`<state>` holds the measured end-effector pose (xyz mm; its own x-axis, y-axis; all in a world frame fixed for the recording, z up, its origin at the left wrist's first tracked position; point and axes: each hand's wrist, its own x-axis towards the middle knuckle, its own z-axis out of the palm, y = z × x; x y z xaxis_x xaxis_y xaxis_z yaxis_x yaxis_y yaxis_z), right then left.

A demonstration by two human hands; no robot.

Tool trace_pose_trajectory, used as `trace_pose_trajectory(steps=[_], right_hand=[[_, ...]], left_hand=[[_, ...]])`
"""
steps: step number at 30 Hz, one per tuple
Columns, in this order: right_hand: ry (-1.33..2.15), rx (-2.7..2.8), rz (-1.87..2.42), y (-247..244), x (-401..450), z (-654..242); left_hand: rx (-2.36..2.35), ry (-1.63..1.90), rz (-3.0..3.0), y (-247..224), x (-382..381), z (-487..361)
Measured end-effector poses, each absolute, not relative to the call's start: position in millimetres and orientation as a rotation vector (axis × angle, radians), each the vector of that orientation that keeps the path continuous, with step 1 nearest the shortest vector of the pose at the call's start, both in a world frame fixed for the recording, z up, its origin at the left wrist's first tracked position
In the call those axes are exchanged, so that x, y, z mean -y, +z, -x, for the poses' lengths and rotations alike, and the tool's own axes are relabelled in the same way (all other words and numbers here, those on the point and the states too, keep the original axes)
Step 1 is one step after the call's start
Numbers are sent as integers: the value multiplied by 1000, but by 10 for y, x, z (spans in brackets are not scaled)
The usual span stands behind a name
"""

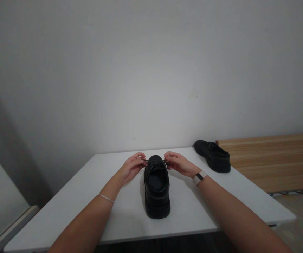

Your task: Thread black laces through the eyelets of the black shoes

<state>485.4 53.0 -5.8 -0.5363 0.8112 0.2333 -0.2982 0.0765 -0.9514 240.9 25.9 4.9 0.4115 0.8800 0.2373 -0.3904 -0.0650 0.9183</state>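
Observation:
A black lace-up shoe [157,202] stands upright on the white table, heel towards me and toe towards the wall. Its dark shoelace [155,162] crosses over the front of the opening and runs out to both sides. On the left side of the shoe, my left hand [133,167] pinches one part of the lace between thumb and fingers. Opposite it, my right hand [179,163] pinches the lace on the right side. Whether the lace forms loops or a knot is too small to tell.
A second black shoe [214,156] rests at the table's back right edge. The white table [125,221] meets a grey wall [151,77] at the back. Beyond its right edge is a wooden panel [270,161]; a pale panel [1,200] stands at the left.

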Motion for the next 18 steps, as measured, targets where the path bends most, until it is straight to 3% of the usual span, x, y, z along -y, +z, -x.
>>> trace_pose_trajectory(steps=[11,18], right_hand=[[1671,1287,466,-55,-592,-4946],[1639,1274,514,-56,-680,-5077]], left_hand=[[-619,1074,-1382,-48,-366,-2350],[-878,841,-1669,-68,-357,-2341]])
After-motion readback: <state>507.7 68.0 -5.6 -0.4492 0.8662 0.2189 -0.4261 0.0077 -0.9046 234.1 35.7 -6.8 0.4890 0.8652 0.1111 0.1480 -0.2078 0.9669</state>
